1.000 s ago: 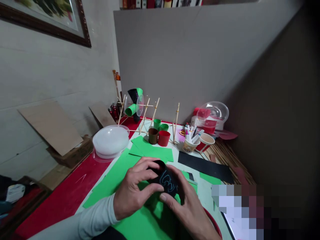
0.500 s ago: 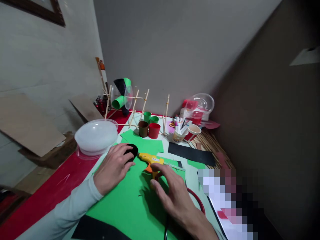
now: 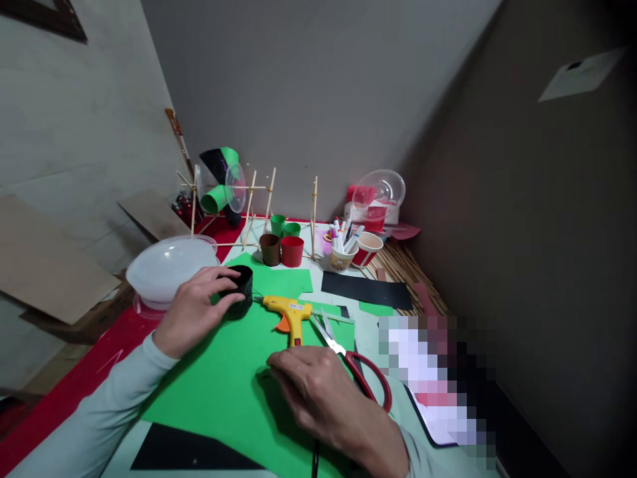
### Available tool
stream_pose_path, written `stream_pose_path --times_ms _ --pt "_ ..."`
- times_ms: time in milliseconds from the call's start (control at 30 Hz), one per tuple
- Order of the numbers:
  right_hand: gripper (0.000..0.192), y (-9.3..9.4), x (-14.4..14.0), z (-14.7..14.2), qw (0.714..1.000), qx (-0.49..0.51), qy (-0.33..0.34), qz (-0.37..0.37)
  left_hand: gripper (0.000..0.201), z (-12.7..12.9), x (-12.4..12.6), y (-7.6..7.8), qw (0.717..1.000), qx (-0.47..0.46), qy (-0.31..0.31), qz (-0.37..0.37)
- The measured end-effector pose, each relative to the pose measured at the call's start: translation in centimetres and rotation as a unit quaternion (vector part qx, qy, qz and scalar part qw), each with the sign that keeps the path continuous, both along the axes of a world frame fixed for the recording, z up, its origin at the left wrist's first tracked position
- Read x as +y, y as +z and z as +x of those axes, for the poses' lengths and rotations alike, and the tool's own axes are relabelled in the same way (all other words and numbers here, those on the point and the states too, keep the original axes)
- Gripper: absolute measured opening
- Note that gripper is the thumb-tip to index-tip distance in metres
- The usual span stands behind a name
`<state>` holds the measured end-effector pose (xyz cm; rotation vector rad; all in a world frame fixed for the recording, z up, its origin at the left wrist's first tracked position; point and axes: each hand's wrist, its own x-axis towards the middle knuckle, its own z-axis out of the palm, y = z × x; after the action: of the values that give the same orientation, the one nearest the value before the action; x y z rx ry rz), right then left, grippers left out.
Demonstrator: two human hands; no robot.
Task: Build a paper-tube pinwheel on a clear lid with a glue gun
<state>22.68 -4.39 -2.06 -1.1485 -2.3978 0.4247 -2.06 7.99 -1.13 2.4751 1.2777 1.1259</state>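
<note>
My left hand holds a short black paper cylinder, thumb and fingers around its near left side, above a large green sheet. Just right of the cylinder lies a yellow hot glue gun with an orange trigger, its nozzle pointing left. My right hand is below the gun's handle, fingertips pinched together low over the green sheet. Whatever is between those fingertips is too small to make out. Scissors with red handles lie partly open beyond my right wrist.
Small green, brown and red cups stand behind, near upright stick frames. A white plastic bowl sits at left. Markers in a paper cup, a black strip and a pile of thin sticks are at right.
My right hand has drawn back from around the glue gun's handle, and its spread fingers have closed to a pinch. The black cylinder now stands more upright in my left hand.
</note>
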Motion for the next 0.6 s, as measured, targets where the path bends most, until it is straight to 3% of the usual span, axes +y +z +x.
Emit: stream_pose_path --times_ms 233,400,600 --pt "0.017 -0.1 0.2 0.0 0.999 -0.044 -0.004 0.02 0.021 3.6 4.8 0.8 0.998 -0.05 0.01 0.034" --pt "0.017 -0.3 0.4 0.0 0.997 -0.072 -0.002 0.037 0.011 7.1 6.2 0.0 0.999 -0.015 -0.035 0.034" --pt "0.022 -0.2 0.5 0.2 0.996 -0.084 0.002 0.042 0.009 8.7 7.2 -1.6 0.999 0.026 -0.021 0.04"
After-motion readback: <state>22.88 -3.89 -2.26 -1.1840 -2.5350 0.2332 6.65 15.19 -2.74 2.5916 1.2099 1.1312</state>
